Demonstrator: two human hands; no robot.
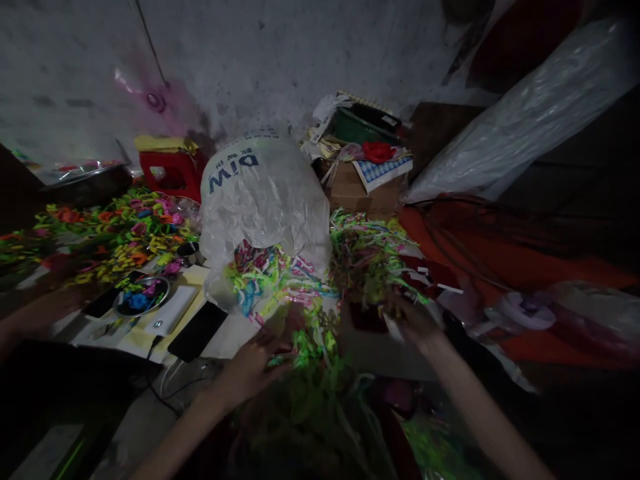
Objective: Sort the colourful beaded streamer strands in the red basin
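My left hand (257, 363) is at the table's front edge, its fingers curled in beside a heap of small green plastic pieces (315, 340). What lies between those fingers is too dark to make out. To the right, my right hand (410, 320) reaches to the near side of a tangled pile of green and pink plastic pieces (360, 260); its fingers are blurred. A dark red, flat object (369, 318) lies just left of it. Between and beyond my hands, a white plastic bag (265, 193) lies with its mouth towards me, mixed coloured strips (280, 280) spilling out.
At left, another person's hand (55, 307) is near a metal bowl (141, 297) of blue and pink pieces. A white power bank (171, 310) and a black phone (197, 331) lie nearby. Behind stand a red stool (170, 172) and a cardboard box (367, 190). A small fan (523, 310) is at right.
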